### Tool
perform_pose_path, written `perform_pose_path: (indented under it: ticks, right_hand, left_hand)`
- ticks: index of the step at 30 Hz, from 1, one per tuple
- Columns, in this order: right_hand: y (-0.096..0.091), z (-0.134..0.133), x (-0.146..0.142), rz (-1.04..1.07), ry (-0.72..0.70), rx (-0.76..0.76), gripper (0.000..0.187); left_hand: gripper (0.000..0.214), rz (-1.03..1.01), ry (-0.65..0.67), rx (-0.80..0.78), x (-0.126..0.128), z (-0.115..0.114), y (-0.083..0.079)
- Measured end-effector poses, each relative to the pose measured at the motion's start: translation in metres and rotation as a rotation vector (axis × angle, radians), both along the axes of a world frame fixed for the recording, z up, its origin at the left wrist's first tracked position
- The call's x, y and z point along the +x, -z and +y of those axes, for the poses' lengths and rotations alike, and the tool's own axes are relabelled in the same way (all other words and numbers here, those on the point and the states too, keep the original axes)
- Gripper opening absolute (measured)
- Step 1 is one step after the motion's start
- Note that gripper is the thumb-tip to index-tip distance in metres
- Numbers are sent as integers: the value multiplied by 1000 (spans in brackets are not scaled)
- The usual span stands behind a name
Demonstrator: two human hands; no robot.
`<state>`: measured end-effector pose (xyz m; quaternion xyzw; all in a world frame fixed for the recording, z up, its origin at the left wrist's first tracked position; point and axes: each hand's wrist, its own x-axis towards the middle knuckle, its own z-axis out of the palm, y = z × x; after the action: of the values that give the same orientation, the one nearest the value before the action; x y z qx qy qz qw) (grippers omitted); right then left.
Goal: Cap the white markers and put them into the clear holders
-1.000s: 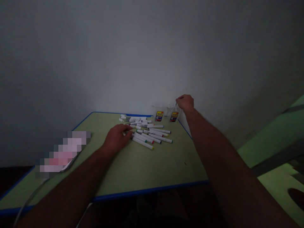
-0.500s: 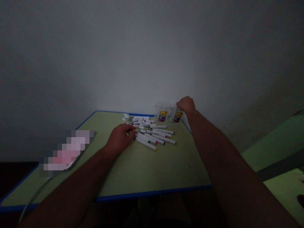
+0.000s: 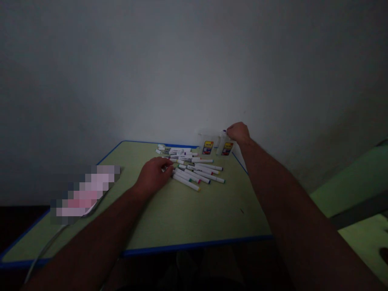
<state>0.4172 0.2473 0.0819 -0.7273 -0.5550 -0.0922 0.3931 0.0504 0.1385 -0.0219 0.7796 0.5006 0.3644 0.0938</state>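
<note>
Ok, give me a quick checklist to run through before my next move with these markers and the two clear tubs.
1. Contact: left hand rests on the markers - ok.
2. Grip on a single marker: cannot tell, too dim.
3. Reach: right hand is at the rim of the right tub - ok.
4. What the right hand holds: cannot tell.
5. Right tub and left tub both stand upright - ok.
6. Markers lie well inside the table edge - ok.
</note>
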Motion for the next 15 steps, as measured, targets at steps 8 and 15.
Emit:
perform_pose_path:
  ticks: [8, 15]
  right_hand:
    - [-8, -17, -14, 34, 81, -59, 12]
    - [-7, -39, -34, 13, 79, 138, 15]
  left_hand:
    - [26, 8, -7, -4, -1, 2, 0]
    - [26, 14, -28, -11, -2, 2, 1]
